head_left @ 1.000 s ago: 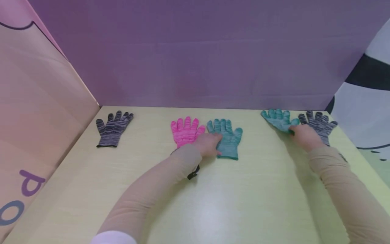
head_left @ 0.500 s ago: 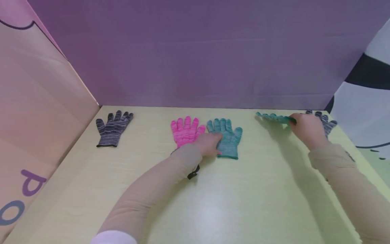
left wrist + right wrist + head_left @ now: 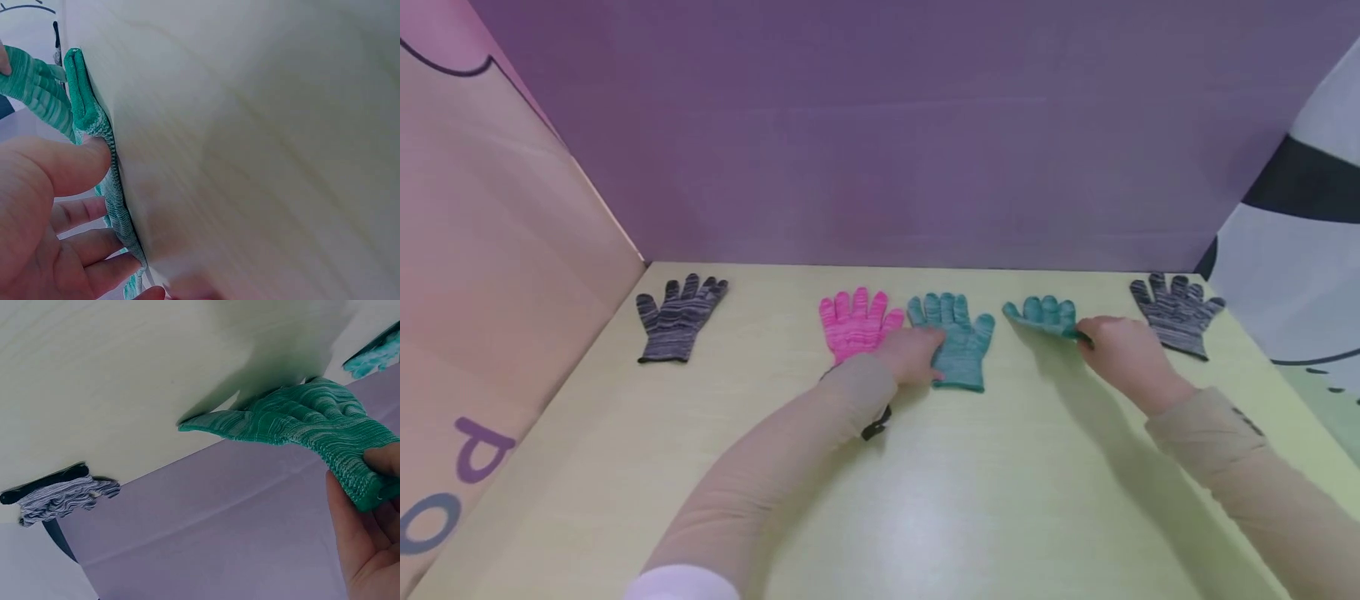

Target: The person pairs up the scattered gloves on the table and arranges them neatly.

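My left hand (image 3: 912,354) rests on the edge of a green knit glove (image 3: 964,354) that lies flat on the table, fingers upward. In the left wrist view its thumb and loosely extended fingers touch that glove's side. My right hand (image 3: 1127,358) pinches a second green glove (image 3: 1043,315) by its cuff. The right wrist view shows this glove (image 3: 300,422) tilted, its cuff raised and its finger ends low, near the tabletop. Beside the left hand lies a pink glove (image 3: 855,321), its cuff partly hidden behind the hand and sleeve.
One grey-and-black glove (image 3: 676,321) lies flat at the table's far left. Another grey-and-black glove (image 3: 1180,317) lies at the far right, beyond the right hand. A purple panel (image 3: 925,167) stands along the back edge of the pale table (image 3: 985,500).
My right hand has lifted the second green glove by its cuff and carried it left, toward the flat green one. The right grey-and-black glove is now uncovered. My left hand has stayed still.
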Demonstrator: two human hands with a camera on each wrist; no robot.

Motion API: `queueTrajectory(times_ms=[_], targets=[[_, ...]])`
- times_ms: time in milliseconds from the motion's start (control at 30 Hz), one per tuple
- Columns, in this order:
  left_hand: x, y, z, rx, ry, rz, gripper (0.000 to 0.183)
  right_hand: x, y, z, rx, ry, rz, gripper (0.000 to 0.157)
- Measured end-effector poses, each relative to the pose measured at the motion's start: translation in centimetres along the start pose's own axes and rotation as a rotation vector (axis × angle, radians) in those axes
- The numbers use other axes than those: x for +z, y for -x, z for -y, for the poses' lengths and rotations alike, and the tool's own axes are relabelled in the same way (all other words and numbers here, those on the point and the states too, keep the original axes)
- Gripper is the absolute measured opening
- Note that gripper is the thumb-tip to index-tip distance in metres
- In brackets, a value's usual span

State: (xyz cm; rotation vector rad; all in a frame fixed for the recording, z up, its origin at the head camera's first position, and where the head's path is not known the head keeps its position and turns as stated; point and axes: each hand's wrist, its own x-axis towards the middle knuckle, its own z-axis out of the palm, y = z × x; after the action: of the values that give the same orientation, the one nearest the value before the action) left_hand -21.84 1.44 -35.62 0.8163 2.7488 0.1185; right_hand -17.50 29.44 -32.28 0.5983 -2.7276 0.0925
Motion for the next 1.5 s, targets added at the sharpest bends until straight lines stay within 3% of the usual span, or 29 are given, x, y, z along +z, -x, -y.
queueTrajectory(times_ms=[167,433,767,1100,1333,1500], targets=[[0.1,-0.1,0.0,-0.002,0.002,-0.003,0.058,0.4,0.3,0.9,-0.022,-0.007,0.066,0.004],[0.3,-0.3,0.1,0.004,0.000,-0.015,0.059,1.3,1.1,1.5,-0.061,-0.027,0.185,0.006],[0.2,-0.2,0.0,-0.010,0.012,-0.009,0.058,2.3,1.9,1.8,-0.125,-0.041,0.242,0.008],[-0.1,-0.1,0.1,-0.007,0.022,-0.010,0.057,2.3,2.0,2.1,-0.105,-0.056,0.291,0.015],[-0.2,0.0,0.1,-0.006,0.020,-0.003,0.054,2.1,1.8,1.9,-0.098,-0.146,0.399,0.034],[-0.1,0.1,0.0,0.005,0.006,-0.002,0.055,2.2,1.9,1.7,-0.094,-0.241,0.404,0.022]])
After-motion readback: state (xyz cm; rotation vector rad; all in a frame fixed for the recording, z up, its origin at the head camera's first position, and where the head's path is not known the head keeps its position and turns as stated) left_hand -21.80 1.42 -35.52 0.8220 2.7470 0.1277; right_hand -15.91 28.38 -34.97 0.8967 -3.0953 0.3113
